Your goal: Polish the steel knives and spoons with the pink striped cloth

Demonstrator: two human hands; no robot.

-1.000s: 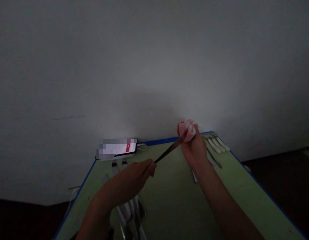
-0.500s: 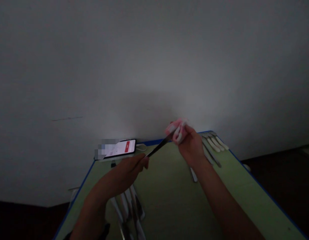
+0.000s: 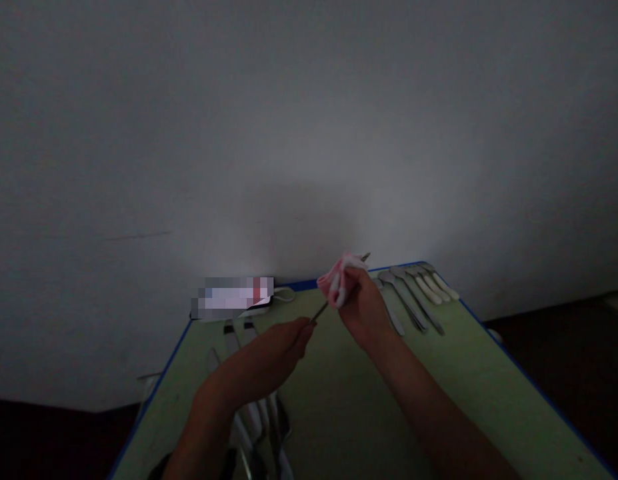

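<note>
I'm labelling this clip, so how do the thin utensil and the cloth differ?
Colour: the thin utensil looks dark and greyish; the cloth is pink and white.
Shape: the utensil is narrow and straight, while the cloth is bunched in folds.
Hold: the left hand grips the utensil; the right hand grips the cloth.
Both are held above the table.

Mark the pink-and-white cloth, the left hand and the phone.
Pink-and-white cloth [image 3: 333, 283]: head view, on its bunched middle.
Left hand [image 3: 276, 352]: head view, on the back of the hand.
Phone [image 3: 236, 298]: head view, on its lit screen.
</note>
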